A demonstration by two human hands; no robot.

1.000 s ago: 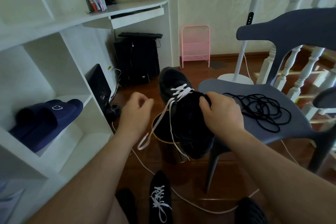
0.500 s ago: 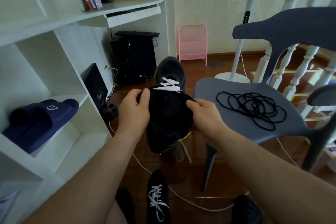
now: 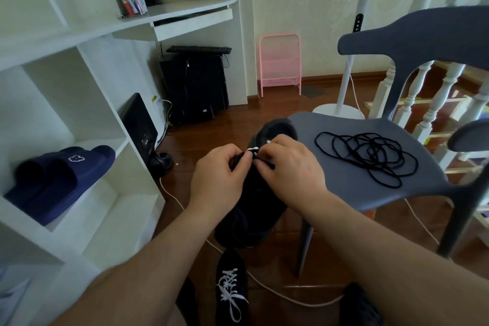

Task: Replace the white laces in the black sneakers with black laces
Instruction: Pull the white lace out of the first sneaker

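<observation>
Black sneaker [image 3: 254, 209]: both hands' fingers pinch white lace [image 3: 252, 150] at eyelets; no readable writing.

Both hands meet over a black sneaker [image 3: 254, 209] held above the wooden floor, toe pointing away. The left hand [image 3: 217, 177] and right hand [image 3: 293, 169] have curled fingers pinching the white lace [image 3: 252, 150] at the shoe's upper eyelets. To the right, a tangle of black laces [image 3: 370, 156] lies on the grey chair [image 3: 344, 182] seat. Near the bottom, a second black sneaker [image 3: 232, 288] with white lacing sits on the floor. Navy slides [image 3: 60, 177] rest on the white shelf [image 3: 111, 140] at left.
</observation>
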